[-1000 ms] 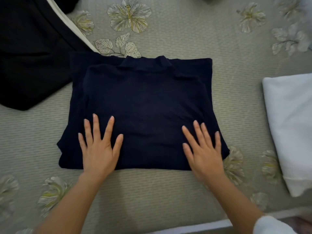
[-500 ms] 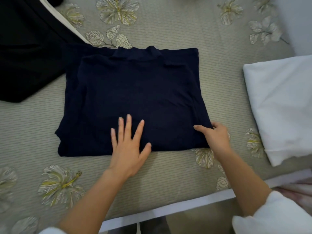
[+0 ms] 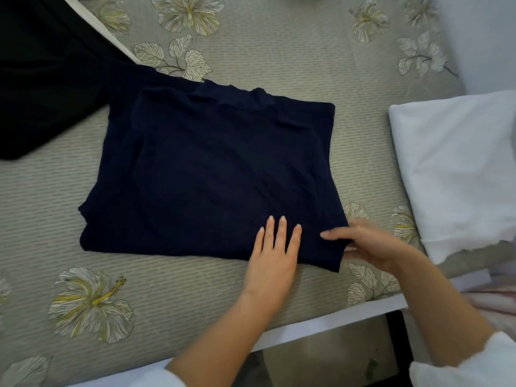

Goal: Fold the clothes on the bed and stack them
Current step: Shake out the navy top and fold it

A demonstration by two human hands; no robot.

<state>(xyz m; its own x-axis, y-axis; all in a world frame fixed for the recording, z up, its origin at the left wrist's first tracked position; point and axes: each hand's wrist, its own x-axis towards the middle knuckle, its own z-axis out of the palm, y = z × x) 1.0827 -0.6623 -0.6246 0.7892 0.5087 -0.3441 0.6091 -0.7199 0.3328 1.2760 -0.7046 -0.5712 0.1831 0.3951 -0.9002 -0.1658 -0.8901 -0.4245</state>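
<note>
Navy top (image 3: 217,174) lies folded. The left hand (image 3: 272,261) presses it, fingers (image 3: 280,230) straight, and the right hand (image 3: 371,244) pinches its near corner. The black garment (image 3: 42,79) to its left looks unfolded, and stacking is not yet done.

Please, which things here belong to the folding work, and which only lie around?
Belong to the job:
folded navy blue garment, pressed flat by the left hand, its near corner pinched by the right hand
black garment, far left, probably next

Only lying about:
white folded cloth at the right; garment or pillow, cannot tell
grey-green flowered bed cover, only the surface
</note>
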